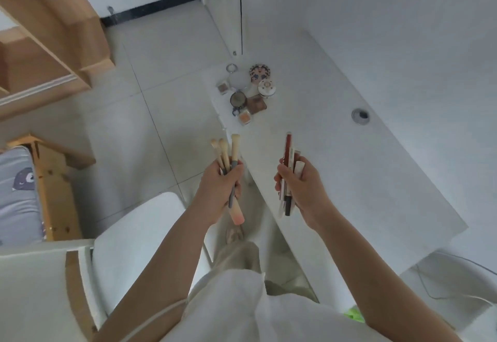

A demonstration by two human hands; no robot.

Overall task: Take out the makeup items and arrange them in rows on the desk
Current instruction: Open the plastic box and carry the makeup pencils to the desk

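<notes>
The white tabletop (349,153) carries clustered compacts (248,91) at its far left corner. Brushes (228,158) are bunched in the left grip (220,183), pencils and tubes (289,172) in the right grip (301,183). Loosely bundled items could slip to the floor.

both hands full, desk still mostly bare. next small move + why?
Probably bring the right hand over the bare stretch of the white desk and lay down its bundle of pencils and tubes. That hand is already above the desk edge, while the left hand with the makeup brushes hangs off it, and the compacts sit clustered at the far end.
</notes>
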